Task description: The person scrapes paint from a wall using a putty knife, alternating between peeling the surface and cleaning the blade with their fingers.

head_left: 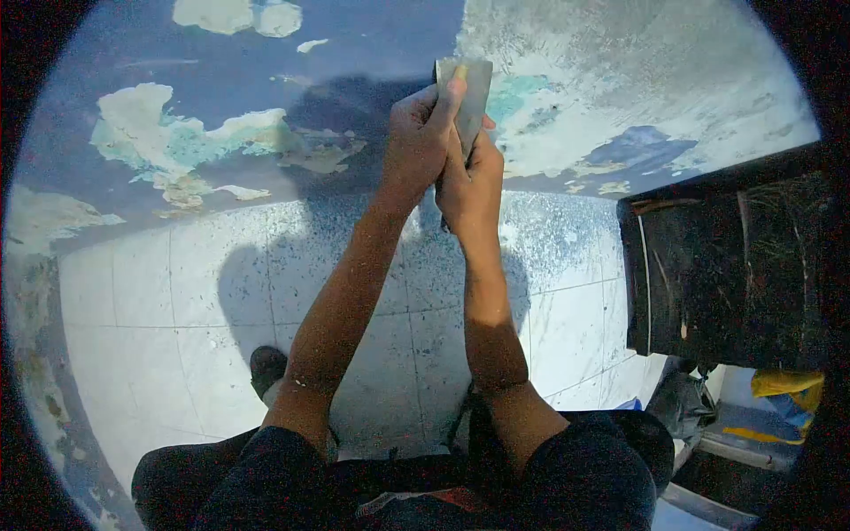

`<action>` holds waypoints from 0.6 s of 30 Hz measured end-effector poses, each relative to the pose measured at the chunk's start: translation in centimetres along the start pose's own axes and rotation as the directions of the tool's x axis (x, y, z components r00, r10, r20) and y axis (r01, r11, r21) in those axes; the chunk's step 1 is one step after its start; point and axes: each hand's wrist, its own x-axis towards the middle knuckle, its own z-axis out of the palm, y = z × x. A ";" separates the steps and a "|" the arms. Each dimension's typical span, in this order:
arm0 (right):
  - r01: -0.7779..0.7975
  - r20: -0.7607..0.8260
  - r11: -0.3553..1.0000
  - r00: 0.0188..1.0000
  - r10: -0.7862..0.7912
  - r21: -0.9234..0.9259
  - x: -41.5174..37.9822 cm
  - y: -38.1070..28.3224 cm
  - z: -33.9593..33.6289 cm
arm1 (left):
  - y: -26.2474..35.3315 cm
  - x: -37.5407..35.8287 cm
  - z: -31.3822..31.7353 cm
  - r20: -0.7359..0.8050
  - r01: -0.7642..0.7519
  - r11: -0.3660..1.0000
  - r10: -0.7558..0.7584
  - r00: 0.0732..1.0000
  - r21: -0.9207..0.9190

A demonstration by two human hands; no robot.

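Observation:
Both of my hands grip one putty knife [476,93] with a broad grey metal blade, held up against the wall. My left hand [418,146] is closed on it, its thumb lying along the blade's face. Just below and to the right, my right hand [472,181] wraps around the lower part, where the handle is mostly hidden by the fingers. The blade's top edge is at the border between blue paint [381,44] and a scraped, whitish grey area [567,53] of the wall.
Paint flakes [558,226] litter the white tiled floor [133,292] along the wall's foot. A dark wooden piece of furniture [735,265] stands at the right, with a black bag [686,403] and yellow cloth [784,385] below it. My shoe [268,367] is at the lower left.

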 end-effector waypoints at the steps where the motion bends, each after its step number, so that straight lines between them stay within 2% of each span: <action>1: 0.004 -0.015 0.999 1.000 -0.003 0.038 -0.1 -0.1 0.3 | 0.2 0.1 -0.2 -0.005 -0.008 1.000 0.008 1.000 -0.001; 3: 0.010 -0.023 0.997 1.000 -0.008 0.077 -0.6 -0.1 0.6 | 0.1 0.0 -0.7 0.003 0.078 0.989 -0.079 0.997 0.127; 4: -0.042 -0.015 0.995 0.999 0.043 0.094 -0.9 0.0 0.4 | -0.8 -0.1 -0.9 0.001 0.076 0.989 -0.077 0.997 0.128; 5: -0.094 -0.009 0.990 0.995 0.096 0.109 -1.2 0.2 0.1 | -2.0 -0.3 -0.8 0.022 -0.151 0.961 0.150 0.988 0.234; 6: -0.094 -0.012 0.990 0.995 0.096 0.107 -1.6 1.0 -0.1 | -3.2 -0.3 -0.8 0.069 -0.366 0.871 0.365 0.929 0.326; 7: -0.147 -0.023 0.985 0.988 0.150 0.094 -1.9 1.7 -0.4 | -2.9 -0.5 -0.6 0.071 -0.368 0.872 0.366 0.928 0.323; 8: -0.201 -0.036 0.976 0.978 0.205 0.080 -2.1 2.4 -0.7 | -2.5 -0.8 -0.4 0.100 -0.168 0.953 0.147 0.984 0.252; 9: -0.202 -0.040 0.976 0.978 0.205 0.077 -2.2 3.0 -0.9 | -2.4 -1.0 -0.2 0.145 0.051 0.981 -0.079 0.986 0.189; 11: -0.237 -0.020 0.962 0.970 0.242 0.133 -2.5 3.3 -1.4 | -3.7 -1.0 0.3 0.133 0.093 0.989 -0.108 0.985 0.119; 13: -0.225 -0.025 0.970 0.973 0.228 0.096 -2.5 3.2 -1.7 | -4.4 -0.9 0.8 0.125 0.133 0.990 -0.138 0.982 0.053; 18: -0.195 -0.033 0.975 0.979 0.200 0.104 -2.6 3.5 -1.4 | -4.0 -1.2 0.2 0.100 0.082 0.977 -0.103 0.990 0.195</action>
